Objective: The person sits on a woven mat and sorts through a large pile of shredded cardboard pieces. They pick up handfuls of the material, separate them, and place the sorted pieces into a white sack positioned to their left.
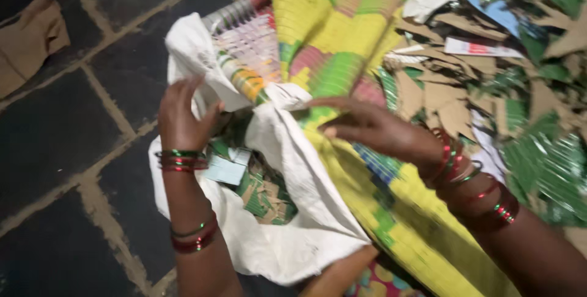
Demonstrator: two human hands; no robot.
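So, only one view here, the head cam looking down, and it's a bit motion-blurred.

The left hand [181, 117] is gripping the rim of a white woven plastic sack [287, 236], fingers curled over the cloth edge and holding the mouth open, w/ green and red bangles [181, 161] sitting on the wrist. The right hand [373, 129] is hovering flat over the sack's other edge, fingers stretched out and loose, palm down. It isn't clenching anything as far as I can see, though the blur makes it hard to say whether the fingertips are touching the cloth.

The sack is lying on the dark stone tile floor [55, 144], right beside a yellow, green and pink woven plastic mat [330, 34]. Inside the sack there's already a layer of brown cardboard and green paper scraps [260, 193], plus a pale blue-white card [225, 170] near the left wrist. So some filling is looking done imo.

But a big heap of the same cardboard and green foil scraps [489, 89] is sitting on the mat to the right, well apart from the sack mouth. That's way more than what's in the bag, so I'm guessing most of the job is left, prob early-to-mid stage.

Misc: a brown folded cloth [30, 40] is lying on the floor top left, and a bare foot or knee [339, 272] is poking in at the bottom edge, can't tell which tbh.
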